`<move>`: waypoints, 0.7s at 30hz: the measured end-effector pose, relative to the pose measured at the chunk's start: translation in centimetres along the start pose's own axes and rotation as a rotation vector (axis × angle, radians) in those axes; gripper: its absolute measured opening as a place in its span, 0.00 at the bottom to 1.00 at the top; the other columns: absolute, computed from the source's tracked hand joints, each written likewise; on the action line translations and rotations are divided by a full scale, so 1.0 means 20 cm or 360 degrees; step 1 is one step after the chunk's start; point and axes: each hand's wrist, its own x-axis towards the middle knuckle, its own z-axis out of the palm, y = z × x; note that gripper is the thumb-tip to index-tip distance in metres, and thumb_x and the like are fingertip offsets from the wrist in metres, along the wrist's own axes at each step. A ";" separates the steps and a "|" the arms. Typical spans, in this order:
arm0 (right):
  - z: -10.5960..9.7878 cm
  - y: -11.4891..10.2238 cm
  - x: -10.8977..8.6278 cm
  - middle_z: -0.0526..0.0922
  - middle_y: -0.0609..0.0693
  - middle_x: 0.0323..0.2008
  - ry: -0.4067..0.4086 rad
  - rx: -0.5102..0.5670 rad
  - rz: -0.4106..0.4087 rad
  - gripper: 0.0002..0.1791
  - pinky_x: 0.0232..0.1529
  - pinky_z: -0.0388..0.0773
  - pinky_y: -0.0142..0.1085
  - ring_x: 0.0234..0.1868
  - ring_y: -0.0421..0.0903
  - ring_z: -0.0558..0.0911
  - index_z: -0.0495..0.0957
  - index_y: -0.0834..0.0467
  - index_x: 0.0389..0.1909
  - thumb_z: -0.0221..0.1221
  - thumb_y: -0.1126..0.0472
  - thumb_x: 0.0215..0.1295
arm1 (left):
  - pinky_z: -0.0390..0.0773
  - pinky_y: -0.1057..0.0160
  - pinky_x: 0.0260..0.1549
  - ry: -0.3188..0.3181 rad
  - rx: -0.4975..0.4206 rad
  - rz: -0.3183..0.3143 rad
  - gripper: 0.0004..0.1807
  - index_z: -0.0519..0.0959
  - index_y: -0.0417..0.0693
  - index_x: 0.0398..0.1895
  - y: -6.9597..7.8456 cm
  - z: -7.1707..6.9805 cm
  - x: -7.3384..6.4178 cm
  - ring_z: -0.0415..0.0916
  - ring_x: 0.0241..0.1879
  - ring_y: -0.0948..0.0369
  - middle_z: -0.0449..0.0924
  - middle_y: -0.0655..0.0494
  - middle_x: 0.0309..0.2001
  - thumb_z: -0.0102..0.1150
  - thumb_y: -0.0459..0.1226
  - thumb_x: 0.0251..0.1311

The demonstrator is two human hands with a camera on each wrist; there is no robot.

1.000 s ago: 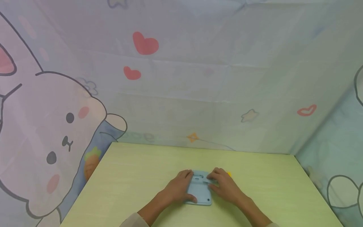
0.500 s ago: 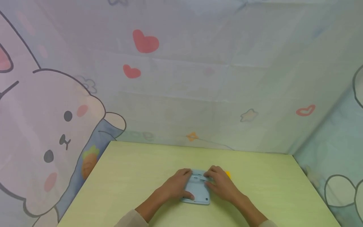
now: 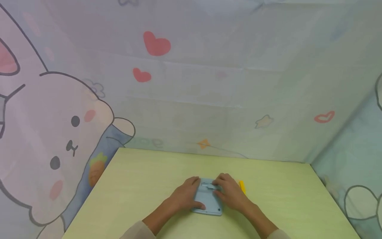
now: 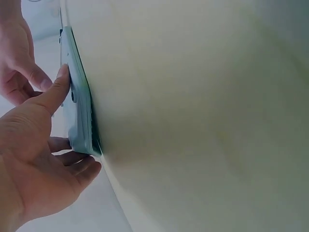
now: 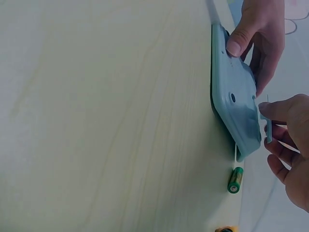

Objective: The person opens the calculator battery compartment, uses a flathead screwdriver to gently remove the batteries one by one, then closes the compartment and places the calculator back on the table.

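A light blue, calculator-shaped device (image 3: 209, 201) lies back side up on the table, its small screw holes and a battery slot near the far end showing. My left hand (image 3: 185, 194) grips its left side, thumb on the back and fingers along the far edge. Between the thumb and fingers of my right hand (image 3: 232, 192) is a thin light blue battery cover (image 5: 269, 128), held at the slot. Whether the cover touches the slot's edge cannot be told. A green battery (image 5: 235, 180) lies on the table beside the device in the right wrist view.
A yellow object (image 3: 242, 186), partly hidden behind my right hand, lies to the right; its kind is unclear. The pale wooden table (image 3: 143, 179) ends at a printed cloth backdrop (image 3: 191, 109) behind and at the sides.
My right hand has shifted slightly left with the battery cover, which now sits closer over the slot. The left hand keeps its grip. More of the yellow object shows.
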 end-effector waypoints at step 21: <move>0.07 -0.03 0.08 0.80 0.45 0.41 -0.0029 -0.0040 0.0044 0.12 0.46 0.76 0.42 0.44 0.43 0.74 0.88 0.59 0.47 0.74 0.63 0.64 | 0.75 0.51 0.67 -0.0004 -0.0050 0.0008 0.60 0.62 0.37 0.80 -0.01 0.00 0.00 0.65 0.74 0.49 0.64 0.45 0.77 0.79 0.61 0.53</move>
